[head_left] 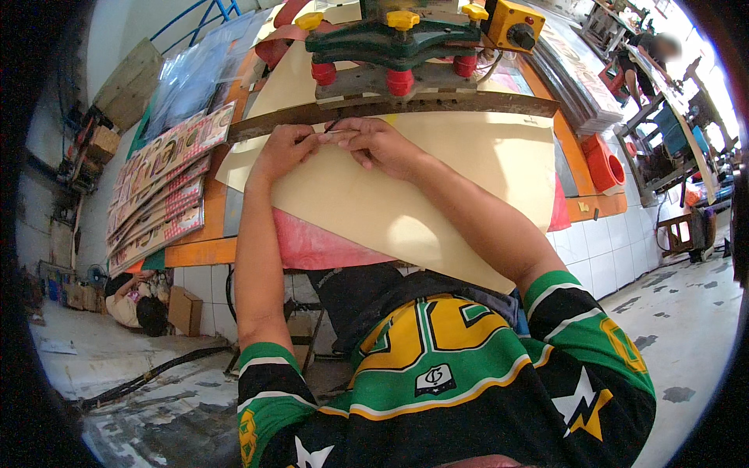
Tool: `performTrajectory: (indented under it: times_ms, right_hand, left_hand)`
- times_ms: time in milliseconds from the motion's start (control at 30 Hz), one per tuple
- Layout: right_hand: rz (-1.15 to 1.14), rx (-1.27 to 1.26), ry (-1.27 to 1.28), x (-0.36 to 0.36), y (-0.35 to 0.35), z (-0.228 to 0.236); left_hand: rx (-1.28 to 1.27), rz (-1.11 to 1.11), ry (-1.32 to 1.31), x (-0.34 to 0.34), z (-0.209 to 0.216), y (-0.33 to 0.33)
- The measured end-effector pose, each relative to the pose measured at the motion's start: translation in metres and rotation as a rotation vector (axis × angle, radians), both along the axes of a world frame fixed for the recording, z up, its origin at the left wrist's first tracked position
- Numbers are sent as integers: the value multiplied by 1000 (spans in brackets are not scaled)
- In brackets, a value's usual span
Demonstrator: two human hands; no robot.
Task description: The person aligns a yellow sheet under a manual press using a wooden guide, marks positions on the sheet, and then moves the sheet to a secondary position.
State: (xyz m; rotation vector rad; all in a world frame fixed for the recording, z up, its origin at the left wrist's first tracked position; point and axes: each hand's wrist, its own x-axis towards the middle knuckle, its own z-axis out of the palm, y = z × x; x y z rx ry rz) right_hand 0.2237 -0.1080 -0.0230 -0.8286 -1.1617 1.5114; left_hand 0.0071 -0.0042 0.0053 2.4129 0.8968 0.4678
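My left hand (287,151) and my right hand (381,147) meet over the far edge of a large cream sheet (476,187), their fingers closed and nearly touching. Between the fingertips is something small, thin and dark, too small to name. Both hands rest close to a long metal bar (499,104) that crosses the sheet's far side. Under the cream sheet, a pink-red sheet (324,243) sticks out toward me. Beyond the bar stands a press with a dark green frame (367,48), yellow knobs and red cylinders.
Printed, plastic-covered sheets (168,175) are stacked on the left of the orange table (203,253). A yellow control box (513,25) sits beside the press. At the right edge is a red container (602,165). Other people are in the background, one crouching at lower left.
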Motion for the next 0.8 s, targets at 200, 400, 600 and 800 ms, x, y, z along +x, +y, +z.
performTrajectory:
  times_ms: [200, 400, 600, 800]
  right_hand:
    - [22, 7, 74, -1, 0, 1]
    - [35, 51, 99, -3, 2, -1]
    - [-137, -10, -11, -9, -4, 10]
    - [-276, 41, -143, -10, -2, 7]
  left_hand:
    - [35, -114, -24, -4, -2, 2]
    - [181, -61, -42, -4, -4, 2]
    - [485, -21, -8, -7, -3, 3]
    - [668, 81, -52, -8, -4, 1]
